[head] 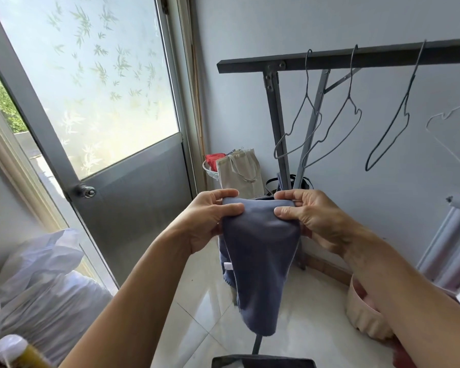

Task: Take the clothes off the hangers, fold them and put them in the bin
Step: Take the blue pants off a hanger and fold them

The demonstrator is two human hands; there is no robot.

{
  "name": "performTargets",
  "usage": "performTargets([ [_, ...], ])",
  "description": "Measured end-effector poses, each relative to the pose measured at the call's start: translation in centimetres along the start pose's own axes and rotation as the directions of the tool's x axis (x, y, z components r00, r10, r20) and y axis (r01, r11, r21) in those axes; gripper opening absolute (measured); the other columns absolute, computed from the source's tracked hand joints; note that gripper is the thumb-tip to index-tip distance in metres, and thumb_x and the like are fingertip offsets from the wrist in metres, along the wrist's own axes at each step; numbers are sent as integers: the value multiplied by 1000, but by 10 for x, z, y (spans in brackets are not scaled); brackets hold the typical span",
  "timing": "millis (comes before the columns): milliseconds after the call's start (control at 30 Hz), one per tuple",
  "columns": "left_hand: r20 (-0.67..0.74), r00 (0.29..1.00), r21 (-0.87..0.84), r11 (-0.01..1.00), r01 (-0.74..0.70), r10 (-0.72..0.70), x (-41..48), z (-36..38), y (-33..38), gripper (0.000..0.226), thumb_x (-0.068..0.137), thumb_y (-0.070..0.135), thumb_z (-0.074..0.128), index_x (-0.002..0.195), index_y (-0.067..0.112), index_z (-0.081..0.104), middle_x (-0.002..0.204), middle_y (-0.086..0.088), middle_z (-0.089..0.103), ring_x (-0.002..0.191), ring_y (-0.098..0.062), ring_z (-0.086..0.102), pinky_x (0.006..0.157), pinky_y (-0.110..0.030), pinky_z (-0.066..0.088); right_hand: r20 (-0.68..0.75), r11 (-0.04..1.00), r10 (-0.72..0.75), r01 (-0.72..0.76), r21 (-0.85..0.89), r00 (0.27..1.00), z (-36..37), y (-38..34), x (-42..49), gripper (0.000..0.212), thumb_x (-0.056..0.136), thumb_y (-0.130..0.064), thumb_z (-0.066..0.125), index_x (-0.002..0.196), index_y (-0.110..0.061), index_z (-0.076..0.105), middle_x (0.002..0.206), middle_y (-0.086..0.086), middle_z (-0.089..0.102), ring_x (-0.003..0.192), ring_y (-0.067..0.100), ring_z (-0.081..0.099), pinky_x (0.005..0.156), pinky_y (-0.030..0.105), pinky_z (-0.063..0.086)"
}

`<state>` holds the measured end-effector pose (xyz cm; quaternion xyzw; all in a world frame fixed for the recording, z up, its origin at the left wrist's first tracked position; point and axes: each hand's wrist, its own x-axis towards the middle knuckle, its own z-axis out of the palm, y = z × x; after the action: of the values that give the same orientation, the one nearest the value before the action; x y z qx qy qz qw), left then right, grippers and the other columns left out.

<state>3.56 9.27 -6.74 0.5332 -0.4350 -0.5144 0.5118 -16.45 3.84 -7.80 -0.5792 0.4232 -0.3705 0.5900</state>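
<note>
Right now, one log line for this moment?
step: folding | left hand: holds cloth | right hand: holds cloth | hangers: bare | bin: partly hidden

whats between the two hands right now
In the head view, a blue garment spans the gap, its top edge pinched by the left hand and right hand.

- both arms are bare and reach forward, and the hands meet mid-view at about the same height.
- left forearm [133, 288] rises from the lower left toward the centre.
- left hand [205, 221] pinches the top left corner of the cloth [260, 256], thumb in front and fingers curled behind the edge.
- right forearm [409, 288] comes in from the lower right, slanting up and inward.
- right hand [316, 221] pinches the top right corner, thumb on the front face and fingers curled over the top edge.
- the thumbs point toward each other, apart.
</note>
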Motion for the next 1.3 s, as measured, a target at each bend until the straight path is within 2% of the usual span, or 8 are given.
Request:
performTargets([
  [233,15,1000,-56,998,-6,7,2,0,1,44,86,0,67,128,5,56,122,-22,65,92,-23,65,67,-23,58,-6,999,-43,43,-9,999,-5,1,-1,46,83,5,68,126,-7,58,109,11,69,96,21,67,88,38,56],
  [367,8,994,137,985,-107,107,4,-3,-2,46,82,-4,70,126,5,59,112,-17,68,91,-19,67,72,-22,57,-71,938,-188,158,-308,980,-4,5,-3,43,82,-1,72,123,-13,62,106,5,69,97,17,67,82,32,58],
  [567,22,953,563,784,-261,302,7,-8,-8,31,84,7,72,114,14,68,103,-4,70,99,-16,66,89,-31,57,-106,788,-379,260,-558,919,-2,8,-10,13,87,-14,70,93,-25,69,86,-8,69,80,1,64,59,9,47],
  [733,101,918,725,603,-332,385,9,-11,-8,10,92,21,65,98,29,68,95,8,62,92,-10,59,79,-23,51,-107,658,-481,278,-700,870,-2,7,-11,8,84,-22,73,86,-26,67,86,-14,56,76,6,56,71,23,46],
  [900,101,903,717,599,-357,417,14,-12,-3,6,90,23,67,89,29,66,113,10,52,115,-13,46,97,-31,44,-105,697,-509,338,-632,854,-3,2,-10,7,87,-21,71,86,-23,64,89,-9,58,77,4,57,61,13,43],
  [1000,126,928,636,689,-348,352,14,-7,4,15,84,18,67,97,27,64,99,4,67,94,-17,64,80,-32,56,-74,724,-498,368,-584,864,0,-1,-10,8,88,-16,69,84,-22,64,77,-8,63,65,0,58,57,12,43],
  [1133,257,910,784,481,-393,325,13,8,10,36,80,48,73,108,26,67,93,7,67,85,-11,63,75,-32,56,-24,715,-516,415,-563,856,6,-2,-11,12,87,-13,69,82,-23,64,75,-9,63,67,-7,58,58,9,45],
  [1300,305,871,801,390,-454,386,22,14,11,22,92,37,64,93,16,71,82,-3,66,79,-19,61,76,-44,51,-155,774,-542,419,-475,826,7,5,-11,25,83,-22,75,102,-22,58,90,-6,60,77,1,57,66,12,46],
])
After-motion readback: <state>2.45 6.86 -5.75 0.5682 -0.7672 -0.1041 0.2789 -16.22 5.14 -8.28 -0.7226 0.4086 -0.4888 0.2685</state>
